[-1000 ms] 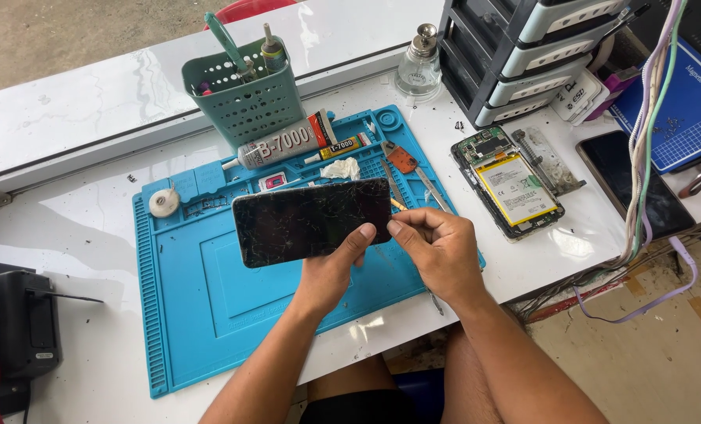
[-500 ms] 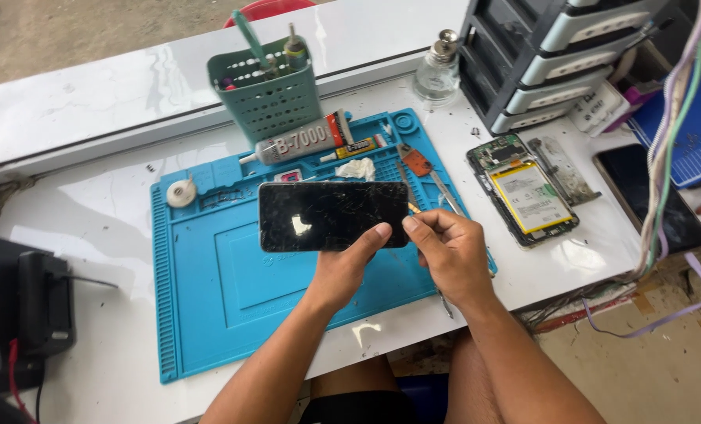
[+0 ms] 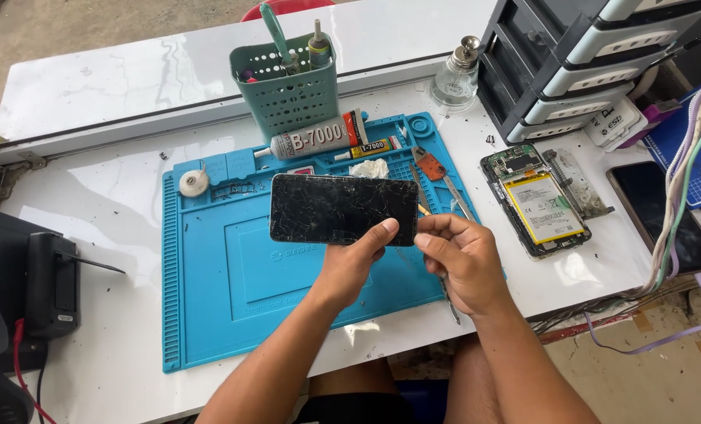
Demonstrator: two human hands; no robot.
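Observation:
My left hand holds a black phone screen with badly cracked glass, thumb on its lower right corner, above the blue work mat. My right hand is closed beside the screen's right edge; it seems to pinch a thin tool against that edge, mostly hidden by the fingers. An opened phone body with its battery showing lies on the white table to the right.
A teal tool basket, two glue tubes, a tape roll, tweezers and a white wad sit at the mat's far edge. A glass bottle, grey drawer unit, hanging cables and a black device surround it.
The cracked screen has levelled out and shifted slightly right in my left hand. My right hand stays at its right edge. The camera view moved a little.

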